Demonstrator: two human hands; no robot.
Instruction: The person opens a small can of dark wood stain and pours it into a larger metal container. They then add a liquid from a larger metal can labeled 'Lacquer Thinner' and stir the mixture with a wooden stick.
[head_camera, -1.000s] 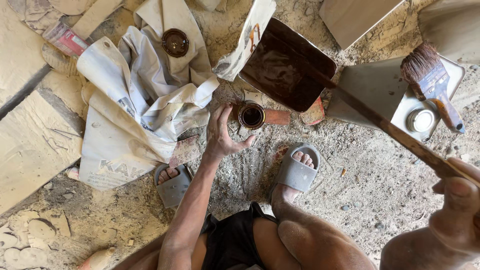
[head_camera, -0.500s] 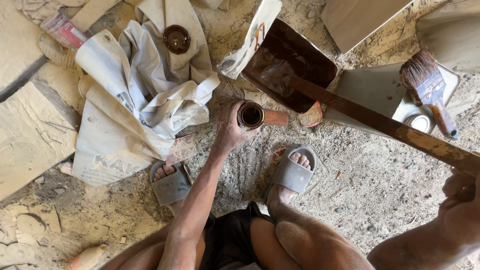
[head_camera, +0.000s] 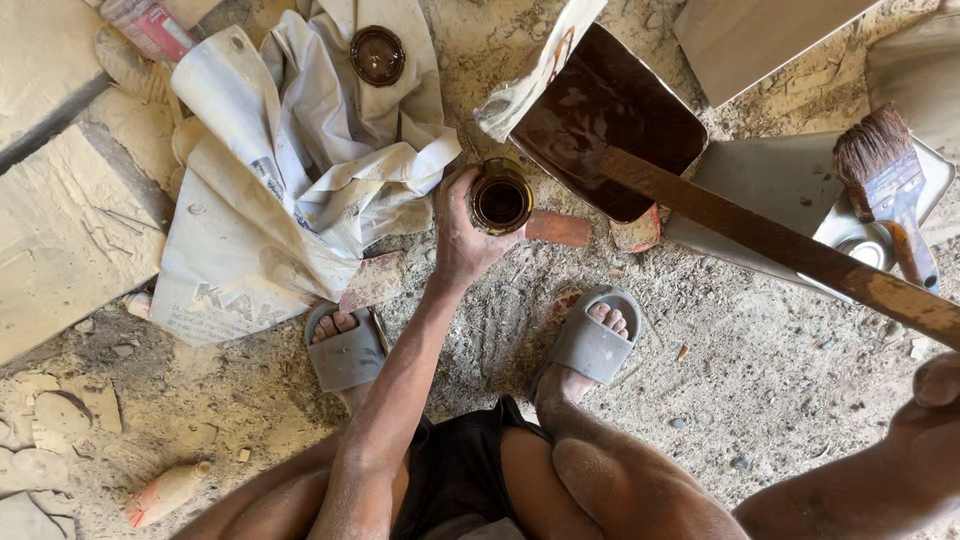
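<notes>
Gripping open jar (head_camera: 501, 200): left hand (head_camera: 462, 232) fingers curled round it | right hand (head_camera: 925, 420) fingers: cannot tell, near stained stick (head_camera: 780, 245)

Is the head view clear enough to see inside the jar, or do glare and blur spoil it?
Head view: even daylight, soft shadows; small open glass jar in the left hand sharp, its dark liquid faintly glinting; right hand at the frame edge looms large and slightly soft.

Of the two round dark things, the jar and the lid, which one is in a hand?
The open jar, gripped by the left hand on the ground. The lid lies apart on the crumpled paper, untouched.
</notes>
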